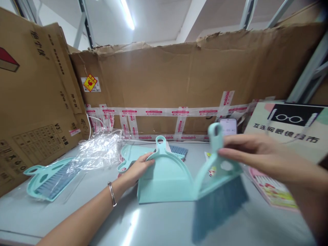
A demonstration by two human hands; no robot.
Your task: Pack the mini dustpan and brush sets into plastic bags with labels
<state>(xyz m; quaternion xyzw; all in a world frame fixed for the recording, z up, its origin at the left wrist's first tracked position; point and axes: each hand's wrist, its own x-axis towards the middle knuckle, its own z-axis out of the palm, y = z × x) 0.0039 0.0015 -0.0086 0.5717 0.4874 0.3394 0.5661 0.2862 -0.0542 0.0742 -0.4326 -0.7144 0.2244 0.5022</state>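
Note:
My left hand [139, 168] grips the left edge of a mint-green dustpan [166, 181], which stands on the grey table with its handle pointing away from me. In my right hand [252, 150] is a mint-green hand brush [220, 191], pinched at the handle. Its blue-grey bristles hang down and are smeared by motion. The brush's left corner meets or overlaps the dustpan's right front corner; I cannot tell whether they touch. Behind the dustpan lies another mint-green dustpan [133, 153], partly hidden, with a blue-bristled brush [178, 150] beside it.
A bagged dustpan-and-brush set [48, 181] lies at the left, near crumpled clear plastic [98, 148]. Cardboard boxes [159, 82] wall the back and left. A phone [229, 126] stands at the back; a printed bag [289, 126] and a pink-edged picture item [274, 191] are right.

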